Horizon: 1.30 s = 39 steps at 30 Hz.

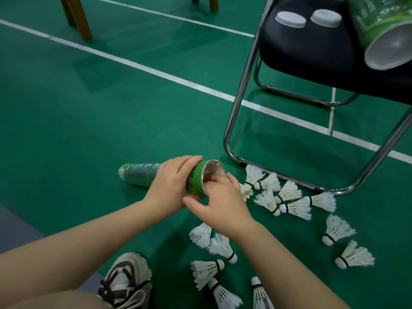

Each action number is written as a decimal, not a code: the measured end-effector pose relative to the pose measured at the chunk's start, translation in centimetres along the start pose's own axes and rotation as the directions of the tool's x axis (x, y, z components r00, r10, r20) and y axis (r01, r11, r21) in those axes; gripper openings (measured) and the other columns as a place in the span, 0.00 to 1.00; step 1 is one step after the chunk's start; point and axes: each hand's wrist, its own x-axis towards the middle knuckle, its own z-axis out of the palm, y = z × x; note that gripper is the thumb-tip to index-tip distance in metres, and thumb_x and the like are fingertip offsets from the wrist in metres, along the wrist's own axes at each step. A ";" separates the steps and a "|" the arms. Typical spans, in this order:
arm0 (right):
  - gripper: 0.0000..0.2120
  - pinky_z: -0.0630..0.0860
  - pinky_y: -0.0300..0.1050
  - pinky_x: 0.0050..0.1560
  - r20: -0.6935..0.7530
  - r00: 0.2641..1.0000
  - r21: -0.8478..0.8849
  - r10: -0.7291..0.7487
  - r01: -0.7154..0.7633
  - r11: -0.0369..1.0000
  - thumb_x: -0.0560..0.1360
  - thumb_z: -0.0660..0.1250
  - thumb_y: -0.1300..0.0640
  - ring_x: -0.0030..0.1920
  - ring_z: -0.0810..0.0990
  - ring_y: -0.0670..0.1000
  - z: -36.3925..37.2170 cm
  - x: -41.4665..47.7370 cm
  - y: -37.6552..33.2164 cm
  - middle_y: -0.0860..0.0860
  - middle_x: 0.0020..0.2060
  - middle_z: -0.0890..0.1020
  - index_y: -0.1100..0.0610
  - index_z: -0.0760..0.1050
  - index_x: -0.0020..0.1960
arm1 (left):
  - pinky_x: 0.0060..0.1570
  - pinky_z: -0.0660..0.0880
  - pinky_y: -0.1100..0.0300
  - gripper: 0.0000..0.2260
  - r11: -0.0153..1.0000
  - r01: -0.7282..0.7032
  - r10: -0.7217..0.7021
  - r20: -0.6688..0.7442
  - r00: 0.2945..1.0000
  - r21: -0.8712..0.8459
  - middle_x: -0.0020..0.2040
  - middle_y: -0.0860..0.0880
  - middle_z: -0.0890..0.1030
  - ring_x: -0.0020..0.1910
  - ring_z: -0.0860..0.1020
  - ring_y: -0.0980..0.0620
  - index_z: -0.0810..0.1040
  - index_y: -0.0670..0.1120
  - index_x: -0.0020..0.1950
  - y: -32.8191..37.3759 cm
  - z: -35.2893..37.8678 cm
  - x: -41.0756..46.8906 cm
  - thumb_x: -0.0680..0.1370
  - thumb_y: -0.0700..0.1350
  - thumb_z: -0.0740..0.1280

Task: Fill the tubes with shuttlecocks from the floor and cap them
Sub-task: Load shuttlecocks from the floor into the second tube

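Tube [138, 176] and shuttlecocks [296, 207] sat low on a smooth green floor [111, 108] crossed by white painted lines. Brown wooden legs [77, 18] stood at its far side. To your right stood a chair [312, 54], its frame bent from shiny chrome pipe, its seat dark and padded. On that seat a second tube [379, 27] lay on its side. It was glossy green outside and pale inside, with its round open mouth turned toward you.

Your tube was a long green cylinder with printed lettering and a white barcode patch near its closed end. Its long axis ran nearly level, left to right, with the closed end to the left down by the floor. The open mouth pointed right, toward the chair's foot rail. The rim looked frayed and the inside dull brown.

Your left hand [171, 181] gripped it just behind the mouth, fingers curled over the top. Your right hand [220, 204] was at the mouth with fingertips tucked inside; whether they held anything could not be told.

Your shoe [127, 284], pale mesh with dark laces, sat below your arms. Two caps [290, 18], white, round and shallow, lay side by side on the seat. The shuttlecocks had white feather skirts on rounded heads ringed by a dark band. They lay scattered right of and below your hands.
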 end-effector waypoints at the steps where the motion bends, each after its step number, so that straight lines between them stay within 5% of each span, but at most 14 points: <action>1: 0.15 0.46 0.51 0.72 0.022 1.000 -0.004 -0.012 0.012 1.000 0.73 0.61 0.41 0.59 0.68 0.45 0.0 0.0 0.1 0.45 0.50 0.79 0.51 0.77 0.48 | 0.55 0.72 0.47 0.31 1.000 -0.009 0.009 0.009 1.000 0.009 0.55 0.43 0.78 0.53 0.74 0.46 0.65 0.47 0.64 -0.1 0.1 -0.1 0.63 0.55 0.66; 3: 0.14 0.51 0.53 0.71 -0.031 0.997 0.050 -0.064 0.065 0.997 0.73 0.61 0.43 0.56 0.70 0.45 0.2 -0.2 0.3 0.44 0.49 0.79 0.51 0.76 0.50 | 0.54 0.73 0.47 0.30 0.999 -0.018 0.017 0.009 1.000 0.026 0.56 0.43 0.78 0.54 0.73 0.47 0.65 0.47 0.64 -0.2 0.2 -0.1 0.64 0.55 0.65; 5: 0.13 0.61 0.54 0.66 -0.261 0.961 0.178 -0.091 0.141 0.974 0.71 0.61 0.46 0.53 0.72 0.43 0.6 -0.7 1.0 0.40 0.48 0.77 0.51 0.76 0.51 | 0.55 0.73 0.47 0.31 0.999 -0.011 0.011 -0.002 1.000 0.038 0.56 0.43 0.78 0.54 0.74 0.47 0.65 0.47 0.64 -0.3 0.0 0.3 0.64 0.57 0.65; 7: 0.17 0.68 0.52 0.60 -0.507 0.862 0.286 -0.004 0.173 0.942 0.70 0.63 0.47 0.55 0.73 0.44 1.3 -1.1 2.5 0.42 0.52 0.75 0.53 0.75 0.56 | 0.55 0.72 0.48 0.33 0.999 0.000 0.001 -0.013 1.000 0.052 0.56 0.43 0.78 0.54 0.74 0.46 0.65 0.47 0.64 -0.4 -0.4 0.7 0.62 0.60 0.65; 9: 0.21 0.70 0.54 0.59 -0.545 0.823 0.386 0.157 0.080 0.919 0.70 0.63 0.45 0.57 0.72 0.48 2.1 -1.5 4.0 0.45 0.55 0.73 0.54 0.71 0.59 | 0.55 0.72 0.48 0.34 0.998 0.009 -0.008 -0.025 1.000 0.069 0.56 0.43 0.78 0.54 0.75 0.44 0.65 0.47 0.64 -0.5 -0.5 0.8 0.62 0.61 0.66; 11: 0.26 0.68 0.55 0.63 -0.384 0.875 0.437 0.296 -0.111 0.893 0.69 0.61 0.39 0.60 0.70 0.49 3.3 -1.8 5.3 0.46 0.58 0.70 0.51 0.68 0.62 | 0.56 0.72 0.48 0.35 0.997 0.016 -0.014 -0.028 1.000 0.080 0.56 0.43 0.78 0.54 0.75 0.44 0.65 0.47 0.64 -0.8 -0.6 0.6 0.63 0.61 0.66; 14: 0.34 0.57 0.51 0.69 -0.040 0.946 0.259 0.322 -0.302 0.918 0.67 0.62 0.35 0.68 0.61 0.48 5.8 -2.6 6.8 0.45 0.66 0.64 0.47 0.61 0.69 | 0.56 0.72 0.48 0.34 0.994 0.023 -0.019 -0.039 0.999 0.106 0.56 0.42 0.78 0.55 0.72 0.47 0.65 0.46 0.64 -1.3 -0.8 -0.1 0.64 0.61 0.65; 17: 0.34 0.49 0.54 0.71 0.240 0.955 -0.010 0.176 -0.179 0.984 0.69 0.66 0.42 0.72 0.55 0.50 8.5 -3.0 7.4 0.45 0.72 0.58 0.42 0.57 0.72 | 0.55 0.69 0.51 0.33 0.989 0.033 -0.030 -0.023 0.999 0.143 0.56 0.43 0.78 0.55 0.70 0.49 0.66 0.46 0.64 -1.8 -1.3 -1.1 0.64 0.62 0.64; 21: 0.37 0.43 0.62 0.72 0.480 0.873 -0.178 0.082 0.005 0.984 0.68 0.66 0.56 0.75 0.46 0.52 10.9 -2.6 6.9 0.46 0.75 0.54 0.41 0.55 0.72 | 0.54 0.67 0.52 0.33 0.986 0.041 -0.045 0.019 0.999 0.165 0.56 0.44 0.78 0.55 0.70 0.50 0.65 0.47 0.64 -2.6 -1.5 -2.3 0.64 0.62 0.64; 28: 0.36 0.47 0.61 0.71 0.564 0.824 -0.355 0.064 0.172 0.919 0.69 0.63 0.67 0.75 0.47 0.58 13.3 -1.4 6.5 0.52 0.75 0.53 0.45 0.58 0.72 | 0.54 0.64 0.55 0.31 0.985 0.019 -0.023 0.023 0.999 0.171 0.55 0.45 0.78 0.54 0.71 0.49 0.65 0.47 0.63 -2.7 -1.2 -2.3 0.64 0.60 0.63; 31: 0.28 0.51 0.56 0.71 0.543 0.837 -0.404 0.070 0.187 0.895 0.70 0.63 0.66 0.73 0.55 0.58 13.9 -1.3 6.8 0.54 0.71 0.62 0.51 0.64 0.68 | 0.54 0.65 0.54 0.31 0.986 0.026 -0.029 0.015 0.999 0.167 0.56 0.45 0.78 0.54 0.71 0.49 0.65 0.47 0.64 -2.9 -1.2 -2.1 0.64 0.60 0.64; 34: 0.19 0.59 0.50 0.65 0.470 0.877 -0.402 0.098 0.113 0.909 0.71 0.61 0.66 0.65 0.66 0.57 14.1 -1.4 6.9 0.53 0.60 0.73 0.55 0.69 0.61 | 0.55 0.64 0.55 0.31 0.987 0.030 -0.033 0.013 0.999 0.160 0.56 0.45 0.78 0.55 0.70 0.50 0.65 0.47 0.64 -3.0 -1.0 -2.0 0.64 0.59 0.64; 39: 0.18 0.69 0.49 0.49 0.398 0.895 -0.312 0.201 -0.074 0.947 0.71 0.56 0.70 0.57 0.71 0.56 12.8 -0.5 7.1 0.54 0.55 0.75 0.58 0.71 0.58 | 0.55 0.65 0.53 0.31 0.985 0.042 -0.046 0.016 0.999 0.165 0.56 0.45 0.78 0.55 0.70 0.50 0.65 0.48 0.64 -2.9 -0.8 -1.9 0.64 0.59 0.63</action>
